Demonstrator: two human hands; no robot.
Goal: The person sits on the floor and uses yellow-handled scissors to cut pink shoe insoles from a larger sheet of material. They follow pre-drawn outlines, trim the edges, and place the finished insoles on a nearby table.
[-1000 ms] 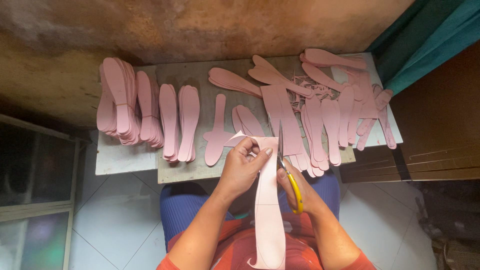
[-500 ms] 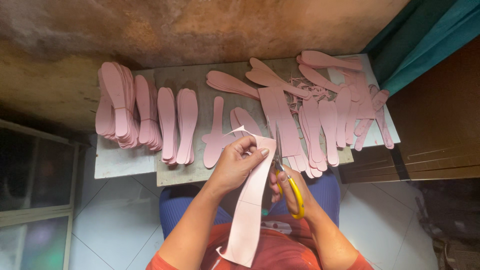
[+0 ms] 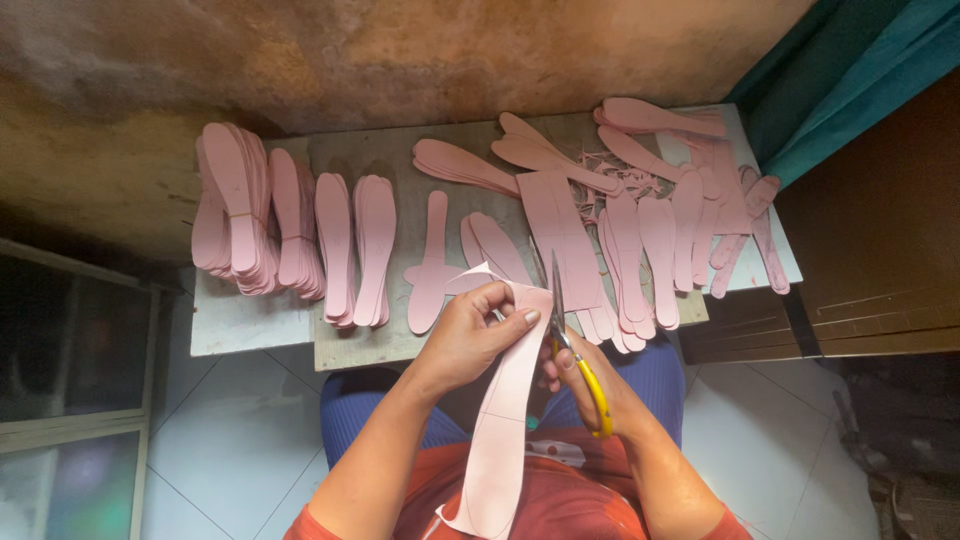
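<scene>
Two hands work over my lap, just short of the table: left hand pinches a pink strip whose lower end is cut off from view, right hand grips yellow scissors, blades up beside the strip; pink soles stacked on the table's left; fingers partly hidden

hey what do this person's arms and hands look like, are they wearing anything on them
Both forearms are bare, with no sleeves reaching them. The left hand and right hand wear no gloves, and no rings, watch or bracelet show. The left thumbnail looks short and plain. Orange-red clothing shows at the bottom edge.
</scene>
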